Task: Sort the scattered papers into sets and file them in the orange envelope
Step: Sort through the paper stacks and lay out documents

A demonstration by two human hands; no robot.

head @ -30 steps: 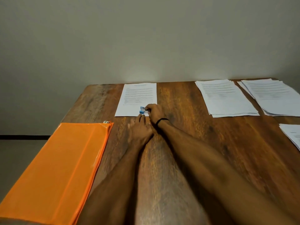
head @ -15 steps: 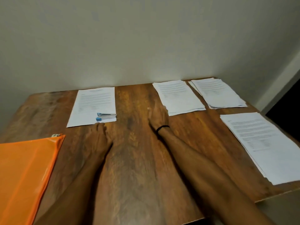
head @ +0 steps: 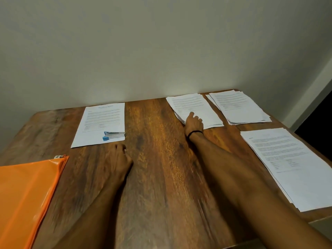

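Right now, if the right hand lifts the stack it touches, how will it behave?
Likely floppy: the paper stack is thin, loose sheets. Its edges look fanned, so sheets may slide apart. The right hand touches only one corner; the rest would probably sag.

1. A plain, pale grey-green wall (head: 161,42) fills the upper half of the frame, bare and matte
2. It is faintly brighter in a soft patch low at centre, just above the table's far edge
3. A wooden table (head: 161,177) with dark brown, streaked grain takes the lower half; its far edge meets the wall, and its centre boards show a warm orange sheen
4. At the right edge a pale trim strip (head: 313,97) runs diagonally, with a black opening (head: 319,126) just below it
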